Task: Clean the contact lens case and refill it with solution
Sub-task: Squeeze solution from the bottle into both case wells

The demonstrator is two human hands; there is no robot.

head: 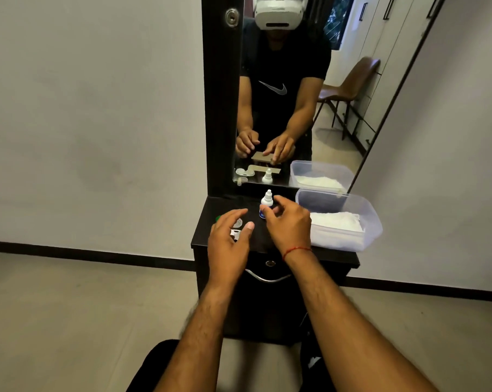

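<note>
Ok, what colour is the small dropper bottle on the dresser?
The bottle is white with a blue label low down; head view.

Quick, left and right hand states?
Left hand: open, spread over the clear plastic lens case.
Right hand: at the small white dropper bottle; grip cannot be told.

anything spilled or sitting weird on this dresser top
No spill shows, and the solution bottle stands upright. One thing stands out: the clear plastic container of white tissue seems to overhang the right edge of the dresser top, so a bump could tip it off.
</note>
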